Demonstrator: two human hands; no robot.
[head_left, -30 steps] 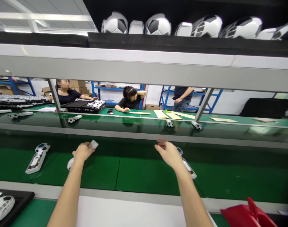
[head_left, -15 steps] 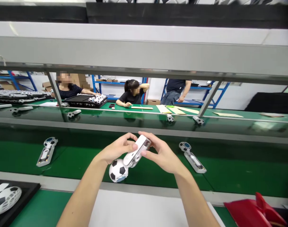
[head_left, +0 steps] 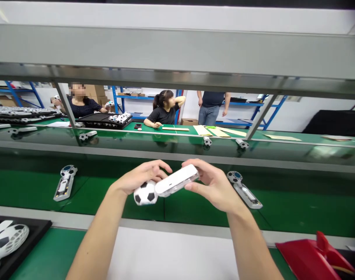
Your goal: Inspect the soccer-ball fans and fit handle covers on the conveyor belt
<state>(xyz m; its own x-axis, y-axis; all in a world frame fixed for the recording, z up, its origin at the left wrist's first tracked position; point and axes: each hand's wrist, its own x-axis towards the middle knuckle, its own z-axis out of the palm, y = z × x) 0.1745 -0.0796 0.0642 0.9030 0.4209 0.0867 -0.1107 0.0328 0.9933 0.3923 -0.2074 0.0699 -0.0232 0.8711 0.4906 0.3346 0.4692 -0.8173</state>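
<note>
I hold a white handheld device (head_left: 177,179) with a football-patterned round head above the green conveyor belt. My right hand (head_left: 206,181) is closed on the right end of its handle, thumb below and fingers on top. At the other end, my left hand (head_left: 148,173) has its curled fingers against the ball head and the neck, its index finger stretched out over the handle; the thumb is hidden. The handle tilts up to the right, its smooth white face towards me. Similar devices with their inner parts showing lie on the belt, one at left (head_left: 65,183) and one at right (head_left: 245,190).
A black tray (head_left: 34,249) with football-patterned parts sits at lower left. White paper (head_left: 171,252) lies before me, and a red object (head_left: 311,256) at lower right. A grey overhead beam (head_left: 177,50) spans the view. Several people are across the line.
The device has turned to a flatter tilt, its handle end going right. My left hand has shifted from the handle towards the ball head. The view has tilted slightly downward.
</note>
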